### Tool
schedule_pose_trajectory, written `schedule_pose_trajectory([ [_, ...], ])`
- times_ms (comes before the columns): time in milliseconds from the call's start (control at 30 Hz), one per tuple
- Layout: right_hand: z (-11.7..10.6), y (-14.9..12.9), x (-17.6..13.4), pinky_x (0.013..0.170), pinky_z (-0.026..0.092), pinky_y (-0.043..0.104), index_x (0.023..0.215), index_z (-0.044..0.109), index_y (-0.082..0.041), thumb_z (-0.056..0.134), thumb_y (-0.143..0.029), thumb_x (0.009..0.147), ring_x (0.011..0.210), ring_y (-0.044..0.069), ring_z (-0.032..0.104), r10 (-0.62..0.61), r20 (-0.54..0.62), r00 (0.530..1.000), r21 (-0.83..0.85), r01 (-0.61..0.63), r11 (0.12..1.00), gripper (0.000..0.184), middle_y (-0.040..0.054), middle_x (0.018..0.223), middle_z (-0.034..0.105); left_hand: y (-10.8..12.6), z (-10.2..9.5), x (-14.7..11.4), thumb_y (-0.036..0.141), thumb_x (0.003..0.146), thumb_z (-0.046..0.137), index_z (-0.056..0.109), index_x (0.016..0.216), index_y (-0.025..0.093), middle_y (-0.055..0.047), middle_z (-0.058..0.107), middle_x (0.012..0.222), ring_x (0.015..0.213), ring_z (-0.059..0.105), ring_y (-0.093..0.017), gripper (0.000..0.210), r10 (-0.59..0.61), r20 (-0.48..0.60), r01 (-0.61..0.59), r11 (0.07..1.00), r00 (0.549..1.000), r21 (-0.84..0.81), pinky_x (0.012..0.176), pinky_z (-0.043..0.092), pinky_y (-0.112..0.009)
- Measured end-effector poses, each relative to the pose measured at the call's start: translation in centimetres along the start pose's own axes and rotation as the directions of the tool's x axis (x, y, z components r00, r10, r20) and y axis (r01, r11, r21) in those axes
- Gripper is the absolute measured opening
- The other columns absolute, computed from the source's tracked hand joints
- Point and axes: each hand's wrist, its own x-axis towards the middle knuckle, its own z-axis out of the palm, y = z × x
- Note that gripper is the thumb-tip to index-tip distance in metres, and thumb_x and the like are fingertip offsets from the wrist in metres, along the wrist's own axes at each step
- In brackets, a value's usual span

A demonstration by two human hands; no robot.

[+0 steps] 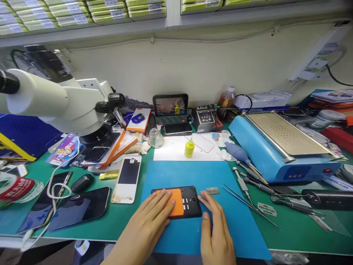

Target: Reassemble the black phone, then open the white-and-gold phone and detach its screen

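Nearest, the right hand (216,232) lay, thumb apart from loosely grouped fingers, by the camera end of a black phone (192,209), while the left hand (149,222) rested flat, fingers slightly parted, on an orange sheet (178,204). The phone lay face down on the blue mat (176,172), its pale-marked back seemingly already uncovered and partly hidden by the sheet; what was left undone could not be told.

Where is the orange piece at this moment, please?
In the head view, the orange piece lies low, near the centre, on the left part of the black phone, partly beneath the left hand.
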Motion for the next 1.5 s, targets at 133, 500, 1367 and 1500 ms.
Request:
schedule_pose_trajectory([
  [133, 0.0, 0.4, 0.1, 0.108, 0.068, 0.034, 0.161, 0.054, -0.031, 0.047, -0.028, 0.119, 0.139, 0.024, 0.074, 0.017, 0.007, 1.000, 0.034, -0.017, 0.999, 0.043, 0.0074, 0.152, 0.074, -1.4, -1.3, -1.4, 0.028, 0.125, 0.035, 0.060, 0.156, 0.025, 0.000, 0.079, 0.151, 0.144, 0.070, -0.014, 0.040, -0.153, -0.030, 0.154, 0.986, 0.988, 0.068, 0.120, 0.058, -0.028],
  [500, 0.4, 0.1, 0.1, 0.097, 0.071, 0.030, 0.160, 0.056, -0.034, 0.046, -0.039, 0.120, 0.141, 0.026, 0.072, 0.119, 0.037, 0.992, 0.042, -0.121, 0.992, 0.041, 0.0055, 0.154, 0.072, -5.3, -1.3, -1.3, 0.052, 0.118, 0.049, 0.059, 0.148, 0.010, -0.023, 0.078, 0.122, 0.110, 0.076, -0.045, 0.052, -0.615, -0.157, 0.632, 0.720, 0.772, 0.287, 0.091, 0.056, -0.057],
  [1367, -1.8, 1.5, 2.0, 0.112, 0.066, 0.035, 0.164, 0.061, -0.029, 0.061, -0.044, 0.115, 0.139, 0.027, 0.076, -0.119, 0.154, 0.981, -0.068, 0.131, 0.989, 0.051, 0.0043, 0.153, 0.076, -0.6, 1.1, -0.7, 0.057, 0.113, 0.062, 0.049, 0.172, 0.031, -0.010, 0.068, 0.161, 0.139, 0.067, -0.034, 0.066, -0.161, 0.088, 0.162, 0.987, 0.983, -0.008, 0.111, 0.054, -0.046],
  [1500, -1.9, 1.2, 1.9, 0.112, 0.066, 0.033, 0.159, 0.064, -0.031, 0.060, -0.039, 0.116, 0.136, 0.025, 0.077, -0.118, 0.162, 0.980, -0.073, 0.131, 0.989, 0.044, 0.0034, 0.149, 0.078, -1.3, 0.8, -0.7, 0.053, 0.109, 0.071, 0.049, 0.171, 0.036, -0.008, 0.071, 0.159, 0.137, 0.071, -0.033, 0.068, -0.178, 0.181, 0.193, 0.978, 0.967, -0.072, 0.111, 0.057, -0.045],
])
